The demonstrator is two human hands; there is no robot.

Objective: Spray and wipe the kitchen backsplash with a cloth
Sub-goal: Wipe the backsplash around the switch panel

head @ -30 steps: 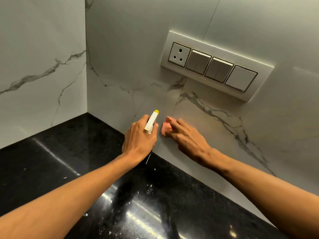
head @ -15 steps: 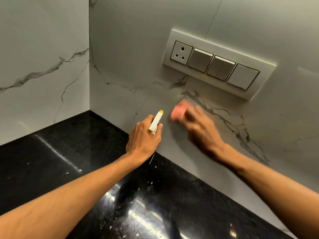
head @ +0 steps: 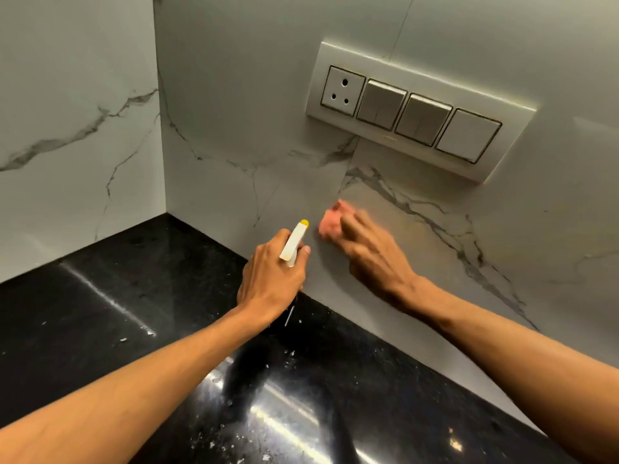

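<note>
My left hand (head: 271,276) grips a white spray bottle (head: 294,241) with a yellow nozzle tip, held near the bottom of the white marble backsplash (head: 254,112). Most of the bottle is hidden under the hand. Just to its right, my right hand (head: 371,254) presses a small pink cloth (head: 331,224) flat against the backsplash below the switch plate. The fingers and cloth are blurred by motion. The cloth shows only past the fingertips.
A white switch plate (head: 418,113) with one socket and several switches is mounted on the backsplash above my right hand. The black glossy countertop (head: 134,296), speckled with white bits, runs below. A second marble wall (head: 73,128) meets the backsplash in a corner at left.
My right hand swept the pink cloth up the backsplash toward the switch plate, then back down and slightly left. My left hand with the bottle stayed nearly still.
</note>
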